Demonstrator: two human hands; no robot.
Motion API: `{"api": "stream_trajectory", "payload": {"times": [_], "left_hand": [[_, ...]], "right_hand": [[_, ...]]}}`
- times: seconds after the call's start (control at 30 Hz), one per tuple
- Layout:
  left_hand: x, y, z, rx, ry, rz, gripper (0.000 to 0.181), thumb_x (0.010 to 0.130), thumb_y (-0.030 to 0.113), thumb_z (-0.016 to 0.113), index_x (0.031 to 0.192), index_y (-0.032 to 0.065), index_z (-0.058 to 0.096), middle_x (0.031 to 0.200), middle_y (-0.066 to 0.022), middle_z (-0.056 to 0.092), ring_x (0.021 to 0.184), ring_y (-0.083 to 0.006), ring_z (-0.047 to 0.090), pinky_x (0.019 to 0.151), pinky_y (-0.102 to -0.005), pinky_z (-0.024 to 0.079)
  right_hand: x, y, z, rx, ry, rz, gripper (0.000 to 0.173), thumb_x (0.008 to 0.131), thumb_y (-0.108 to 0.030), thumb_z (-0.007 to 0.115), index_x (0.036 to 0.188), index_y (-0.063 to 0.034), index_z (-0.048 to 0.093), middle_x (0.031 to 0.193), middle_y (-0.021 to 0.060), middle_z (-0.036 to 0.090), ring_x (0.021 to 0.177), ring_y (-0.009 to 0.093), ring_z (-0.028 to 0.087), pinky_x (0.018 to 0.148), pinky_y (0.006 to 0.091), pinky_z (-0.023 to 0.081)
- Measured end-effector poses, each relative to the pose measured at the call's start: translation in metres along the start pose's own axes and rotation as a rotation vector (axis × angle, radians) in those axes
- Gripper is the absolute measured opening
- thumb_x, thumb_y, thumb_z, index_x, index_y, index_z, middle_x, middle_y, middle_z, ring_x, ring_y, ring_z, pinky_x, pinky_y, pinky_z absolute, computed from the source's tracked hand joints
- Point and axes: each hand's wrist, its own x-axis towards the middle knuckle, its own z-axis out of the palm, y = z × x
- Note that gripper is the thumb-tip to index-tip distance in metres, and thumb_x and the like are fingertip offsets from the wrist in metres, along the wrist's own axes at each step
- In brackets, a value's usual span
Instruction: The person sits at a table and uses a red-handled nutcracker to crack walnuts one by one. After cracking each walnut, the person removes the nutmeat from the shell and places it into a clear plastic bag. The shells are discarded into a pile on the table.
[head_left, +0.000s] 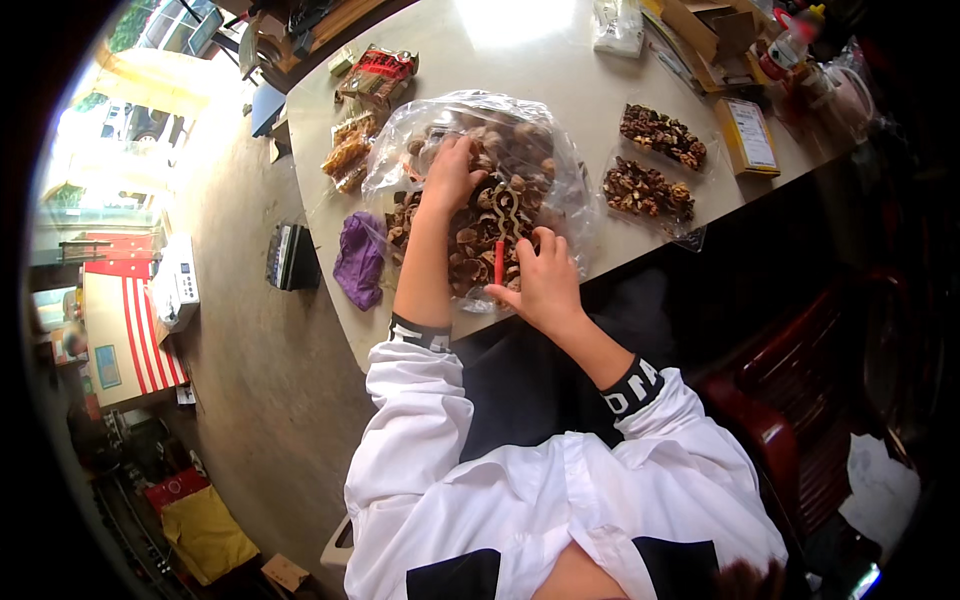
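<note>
A large clear plastic bag (397, 127) lies on the table, with whole walnuts (529, 139) in its far part and a heap of cracked walnut shells (469, 259) nearer me. My left hand (452, 174) reaches into the whole walnuts, fingers bent down; whether it holds one is hidden. On the shells lies a nutcracker with wavy metal jaws and red handles (499, 262). My right hand (544, 279) is beside it, thumb near the handle and fingers curled apart; I cannot tell whether it touches the handle.
Two bags of walnut kernels (649, 191) lie at the right, near a yellow box (746, 135). At the left are a purple plastic bag (358, 259), a pack of snacks (352, 150) and a red packet (379, 73). A dark red chair (772, 420) stands at the lower right.
</note>
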Motion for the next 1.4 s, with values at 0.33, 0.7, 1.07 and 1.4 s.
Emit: {"api": "stream_trajectory", "payload": {"times": [0.33,0.7,1.07,1.4], "left_hand": [[-0.057,0.027,-0.029,-0.535,0.345,-0.300,0.033,0.079,0.008,0.074,0.107,0.0006,0.058,0.099,-0.0109,0.064,0.094,-0.0219,0.064,0.083,-0.0310,0.053],[-0.099,0.053,-0.033,-1.245,0.061,-0.329,0.043,0.082,-0.001,0.069,0.123,-0.0017,0.058,0.112,-0.0097,0.066,0.102,-0.0148,0.063,0.088,-0.0278,0.051],[-0.095,0.063,-0.027,-1.167,0.134,-0.287,0.039,0.079,-0.005,0.069,0.116,-0.0024,0.059,0.102,-0.0073,0.066,0.090,-0.0122,0.064,0.076,-0.0246,0.053],[-0.091,0.067,-0.025,-1.288,0.133,-0.270,0.035,0.083,-0.004,0.068,0.112,-0.0024,0.048,0.111,-0.0108,0.060,0.100,-0.0128,0.061,0.085,-0.0253,0.053]], "right_hand": [[0.012,0.013,0.003,0.166,-0.082,0.143,0.027,0.070,-0.018,0.068,0.086,0.0012,0.057,0.097,0.0175,0.056,0.095,0.038,0.055,0.078,0.0459,0.051],[0.021,0.029,-0.029,1.335,-0.421,0.335,0.033,0.081,-0.019,0.067,0.107,0.0022,0.066,0.117,0.0074,0.058,0.110,0.017,0.054,0.091,0.0311,0.045],[0.024,0.019,-0.019,1.392,-0.573,0.243,0.017,0.081,-0.017,0.065,0.076,-0.0078,0.052,0.088,0.0018,0.054,0.066,0.007,0.051,0.045,0.0192,0.038],[0.025,0.023,-0.019,1.330,-0.656,0.216,0.014,0.080,-0.018,0.060,0.088,-0.0077,0.054,0.090,0.0021,0.055,0.064,0.006,0.049,0.046,0.0175,0.035]]}}
